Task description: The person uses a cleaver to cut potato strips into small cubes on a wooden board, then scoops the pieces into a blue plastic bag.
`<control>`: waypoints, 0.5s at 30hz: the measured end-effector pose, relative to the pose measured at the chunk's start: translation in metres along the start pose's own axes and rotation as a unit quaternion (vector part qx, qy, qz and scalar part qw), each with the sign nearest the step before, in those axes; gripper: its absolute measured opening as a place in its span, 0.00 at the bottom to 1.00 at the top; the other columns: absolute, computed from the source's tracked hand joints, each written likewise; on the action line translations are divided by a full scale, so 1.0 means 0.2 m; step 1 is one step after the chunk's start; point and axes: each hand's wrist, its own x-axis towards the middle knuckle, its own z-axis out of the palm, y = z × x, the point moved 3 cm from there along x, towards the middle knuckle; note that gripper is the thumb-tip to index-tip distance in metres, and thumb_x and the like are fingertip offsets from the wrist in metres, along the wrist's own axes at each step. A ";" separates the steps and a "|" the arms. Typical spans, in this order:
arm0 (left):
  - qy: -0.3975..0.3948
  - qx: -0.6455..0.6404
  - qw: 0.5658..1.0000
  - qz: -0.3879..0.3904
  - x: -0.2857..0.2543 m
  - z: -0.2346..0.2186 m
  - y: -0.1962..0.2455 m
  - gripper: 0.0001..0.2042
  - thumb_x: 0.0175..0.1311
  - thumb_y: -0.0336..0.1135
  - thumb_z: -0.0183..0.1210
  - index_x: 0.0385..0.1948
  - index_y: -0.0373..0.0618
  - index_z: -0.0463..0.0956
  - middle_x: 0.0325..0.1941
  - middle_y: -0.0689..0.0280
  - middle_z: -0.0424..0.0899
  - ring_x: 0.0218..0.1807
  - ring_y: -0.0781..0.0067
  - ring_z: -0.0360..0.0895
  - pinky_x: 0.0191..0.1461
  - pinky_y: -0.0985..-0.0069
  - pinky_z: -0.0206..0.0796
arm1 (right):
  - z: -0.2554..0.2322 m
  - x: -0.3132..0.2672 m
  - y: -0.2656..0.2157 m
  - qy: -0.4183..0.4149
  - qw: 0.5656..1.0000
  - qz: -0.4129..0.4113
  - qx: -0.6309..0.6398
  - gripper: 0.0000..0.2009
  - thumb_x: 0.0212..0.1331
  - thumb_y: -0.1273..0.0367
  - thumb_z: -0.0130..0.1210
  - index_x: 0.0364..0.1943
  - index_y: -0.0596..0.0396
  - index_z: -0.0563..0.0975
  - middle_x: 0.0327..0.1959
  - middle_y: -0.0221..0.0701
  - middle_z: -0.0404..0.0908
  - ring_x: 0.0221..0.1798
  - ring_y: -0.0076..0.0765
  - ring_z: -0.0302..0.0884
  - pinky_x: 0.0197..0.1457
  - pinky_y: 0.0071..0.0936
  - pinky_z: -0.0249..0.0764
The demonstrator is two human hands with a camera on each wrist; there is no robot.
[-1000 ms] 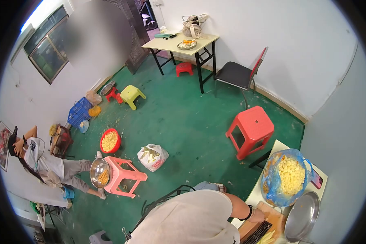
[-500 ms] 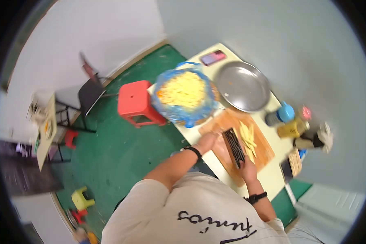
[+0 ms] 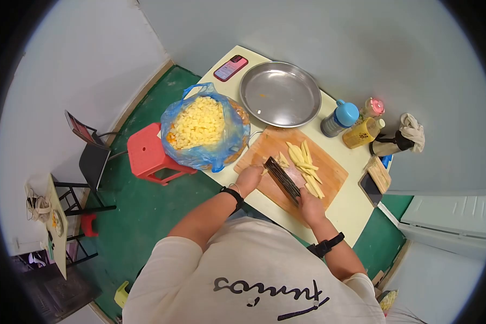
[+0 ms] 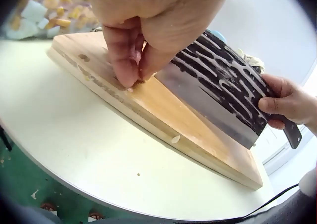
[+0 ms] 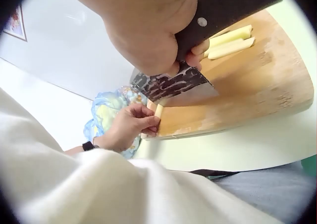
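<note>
My right hand (image 3: 310,208) grips the handle of a cleaver (image 3: 282,178) with a dark, patterned blade. The blade stands tilted over a wooden cutting board (image 3: 332,181), its edge close to the wood. At the board's near left end, my left hand (image 3: 249,179) pinches a pale yellow strip (image 5: 158,110) between thumb and fingers, beside the blade's far end. In the left wrist view, the left fingers hide most of that strip. Several more pale yellow strips (image 3: 306,164) lie on the board beyond the cleaver.
Left of the board stands a blue plastic bag (image 3: 221,146) of pale yellow cubes. A round metal tray (image 3: 281,92) and a phone (image 3: 231,68) lie behind. A blue-capped bottle (image 3: 340,119) and a yellow bottle (image 3: 363,133) stand right. A red stool (image 3: 146,151) is beside the table.
The head view has swung from the room to the table and board. Since half a second ago, the cleaver has tipped more onto its edge, with both hands still at the board.
</note>
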 end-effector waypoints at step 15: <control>0.004 0.004 1.000 -0.005 -0.02 -0.02 0.00 0.04 0.49 0.26 0.53 0.26 0.37 0.74 0.28 0.51 0.75 0.36 0.48 0.73 0.41 0.60 0.66 | -0.01 -0.05 -0.04 0.028 0.999 -0.026 0.001 0.08 0.59 0.67 0.48 0.36 0.57 0.66 0.29 0.49 0.77 0.33 0.56 0.75 0.35 0.48 0.69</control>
